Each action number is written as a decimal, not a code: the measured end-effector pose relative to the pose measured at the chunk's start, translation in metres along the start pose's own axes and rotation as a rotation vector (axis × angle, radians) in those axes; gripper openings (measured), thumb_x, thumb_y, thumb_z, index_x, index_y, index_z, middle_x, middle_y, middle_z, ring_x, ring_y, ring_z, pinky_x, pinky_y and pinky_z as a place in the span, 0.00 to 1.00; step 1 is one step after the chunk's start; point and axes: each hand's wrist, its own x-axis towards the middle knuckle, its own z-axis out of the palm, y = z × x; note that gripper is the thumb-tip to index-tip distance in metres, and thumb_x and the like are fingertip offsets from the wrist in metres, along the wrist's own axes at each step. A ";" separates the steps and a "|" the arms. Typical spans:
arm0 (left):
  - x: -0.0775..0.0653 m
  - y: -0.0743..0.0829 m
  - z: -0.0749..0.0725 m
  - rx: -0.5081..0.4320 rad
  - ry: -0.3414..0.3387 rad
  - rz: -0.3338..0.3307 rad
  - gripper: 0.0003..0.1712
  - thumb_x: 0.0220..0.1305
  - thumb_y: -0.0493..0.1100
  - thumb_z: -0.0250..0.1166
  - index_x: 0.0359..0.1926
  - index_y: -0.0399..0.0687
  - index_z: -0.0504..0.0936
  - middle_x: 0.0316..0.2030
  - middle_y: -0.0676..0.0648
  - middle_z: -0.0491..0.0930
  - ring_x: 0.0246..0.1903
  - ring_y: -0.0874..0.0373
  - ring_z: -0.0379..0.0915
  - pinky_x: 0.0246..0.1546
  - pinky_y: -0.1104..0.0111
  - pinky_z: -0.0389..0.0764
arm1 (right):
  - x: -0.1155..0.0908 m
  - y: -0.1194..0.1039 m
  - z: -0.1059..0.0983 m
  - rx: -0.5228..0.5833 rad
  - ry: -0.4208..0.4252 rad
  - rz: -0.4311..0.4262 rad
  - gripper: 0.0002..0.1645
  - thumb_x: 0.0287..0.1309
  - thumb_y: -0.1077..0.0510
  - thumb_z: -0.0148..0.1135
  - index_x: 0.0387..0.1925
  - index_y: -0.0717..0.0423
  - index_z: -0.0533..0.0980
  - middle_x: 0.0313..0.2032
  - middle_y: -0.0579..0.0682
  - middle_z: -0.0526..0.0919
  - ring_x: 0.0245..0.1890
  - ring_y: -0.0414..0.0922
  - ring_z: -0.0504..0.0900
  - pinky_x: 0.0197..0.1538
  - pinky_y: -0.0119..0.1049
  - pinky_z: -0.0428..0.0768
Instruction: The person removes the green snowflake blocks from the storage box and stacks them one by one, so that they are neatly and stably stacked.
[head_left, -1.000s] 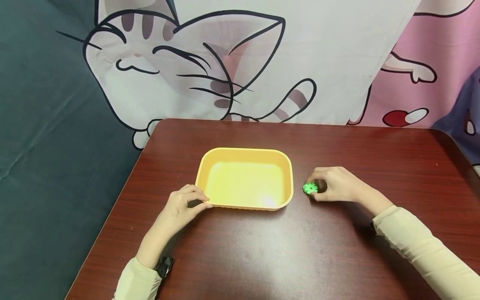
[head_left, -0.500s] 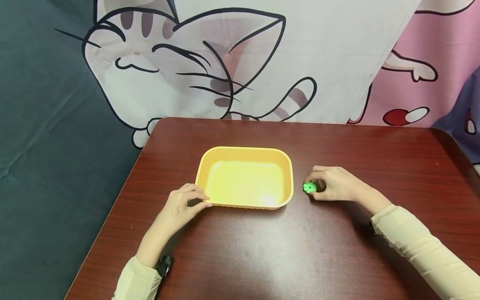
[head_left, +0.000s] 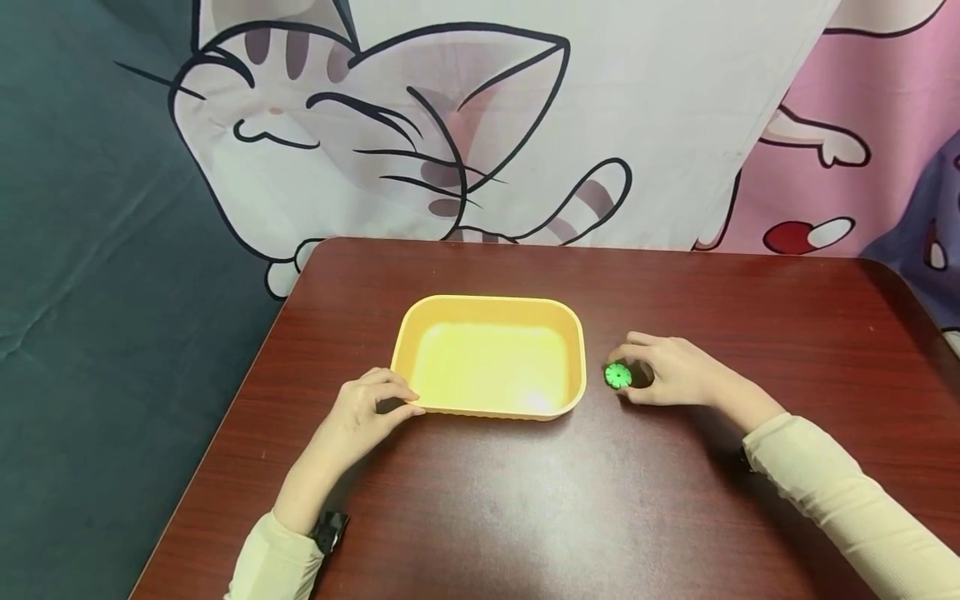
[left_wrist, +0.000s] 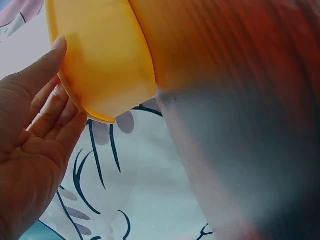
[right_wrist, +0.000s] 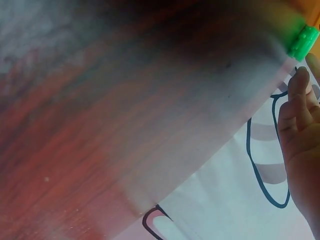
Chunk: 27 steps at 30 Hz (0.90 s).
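Note:
A shallow yellow plastic tray [head_left: 487,358] stands on the table with nothing in it. At its near left corner my left hand [head_left: 367,412] pinches the rim. In the left wrist view the thumb lies over the tray's edge [left_wrist: 107,55] and the other fingers are on the outside. Just right of the tray, my right hand [head_left: 671,371] holds a small green notched disc [head_left: 618,376] between thumb and fingers, close to the tabletop. From the right wrist the green piece [right_wrist: 304,43] looks thick and ridged, perhaps stacked; its far side is hidden.
The dark red-brown table [head_left: 525,508] has a glossy patch of reflected light in front of the tray. Behind its far edge hangs a white cloth [head_left: 660,108] printed with a cat. A pink curtain [head_left: 832,192] is at right, dark green fabric [head_left: 97,250] at left.
The green disc has turned slightly in my right fingers and shows its round face more fully. My left hand and the tray keep their places.

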 end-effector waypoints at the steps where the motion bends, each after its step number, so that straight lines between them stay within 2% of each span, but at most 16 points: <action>1: 0.000 0.000 0.000 -0.001 -0.004 0.001 0.09 0.40 0.37 0.77 0.27 0.46 0.86 0.27 0.55 0.79 0.33 0.62 0.75 0.37 0.83 0.73 | -0.001 0.000 0.000 0.000 0.002 0.002 0.23 0.39 0.48 0.70 0.43 0.40 0.77 0.29 0.36 0.68 0.18 0.29 0.62 0.23 0.26 0.64; 7: 0.005 -0.002 0.000 -0.004 -0.035 0.002 0.09 0.41 0.38 0.77 0.27 0.47 0.85 0.28 0.55 0.79 0.34 0.62 0.74 0.37 0.79 0.75 | -0.007 -0.001 0.000 -0.003 0.030 0.017 0.23 0.40 0.47 0.70 0.43 0.39 0.77 0.29 0.36 0.68 0.19 0.29 0.63 0.23 0.26 0.64; 11: 0.006 -0.004 0.000 0.022 -0.065 0.008 0.12 0.41 0.38 0.77 0.30 0.47 0.86 0.30 0.55 0.79 0.35 0.62 0.75 0.36 0.71 0.78 | -0.011 -0.003 -0.001 0.021 0.049 0.048 0.23 0.47 0.45 0.68 0.48 0.39 0.77 0.32 0.36 0.71 0.24 0.31 0.68 0.27 0.28 0.68; 14: 0.007 -0.007 0.000 0.068 -0.084 0.038 0.16 0.40 0.39 0.77 0.35 0.48 0.86 0.34 0.55 0.79 0.37 0.61 0.75 0.37 0.67 0.79 | -0.014 -0.007 -0.002 0.060 0.057 0.090 0.25 0.53 0.41 0.64 0.53 0.40 0.75 0.40 0.36 0.74 0.33 0.34 0.73 0.35 0.33 0.74; 17: 0.006 -0.011 0.001 0.101 -0.102 0.088 0.20 0.40 0.41 0.78 0.40 0.49 0.84 0.41 0.51 0.77 0.43 0.58 0.74 0.42 0.63 0.77 | -0.016 -0.012 -0.003 0.068 0.079 0.128 0.27 0.57 0.39 0.59 0.57 0.42 0.73 0.47 0.38 0.75 0.43 0.38 0.75 0.45 0.40 0.74; 20: 0.007 -0.015 -0.001 0.087 -0.084 0.122 0.26 0.40 0.45 0.78 0.45 0.48 0.82 0.49 0.45 0.75 0.51 0.52 0.70 0.50 0.56 0.71 | -0.016 -0.016 -0.002 0.044 0.123 0.147 0.26 0.59 0.42 0.59 0.57 0.44 0.73 0.49 0.42 0.76 0.48 0.41 0.74 0.48 0.44 0.71; 22: 0.010 -0.018 -0.006 0.077 -0.047 0.114 0.29 0.43 0.45 0.76 0.50 0.47 0.80 0.56 0.43 0.71 0.56 0.48 0.65 0.55 0.50 0.65 | -0.016 -0.019 -0.003 0.022 0.160 0.172 0.25 0.59 0.43 0.59 0.57 0.45 0.73 0.49 0.44 0.76 0.49 0.42 0.74 0.48 0.44 0.70; 25: 0.018 -0.026 -0.017 0.117 -0.002 0.037 0.31 0.54 0.48 0.69 0.60 0.48 0.73 0.67 0.43 0.59 0.66 0.44 0.51 0.63 0.45 0.51 | -0.015 -0.022 -0.003 -0.015 0.242 0.199 0.25 0.57 0.44 0.61 0.55 0.47 0.75 0.48 0.47 0.77 0.51 0.45 0.73 0.50 0.46 0.67; 27: 0.024 -0.032 -0.026 0.186 -0.016 -0.066 0.34 0.63 0.52 0.59 0.67 0.49 0.63 0.72 0.45 0.44 0.71 0.44 0.34 0.66 0.44 0.38 | -0.015 -0.022 -0.003 -0.046 0.303 0.215 0.27 0.54 0.43 0.63 0.55 0.48 0.75 0.51 0.50 0.76 0.57 0.49 0.70 0.55 0.51 0.63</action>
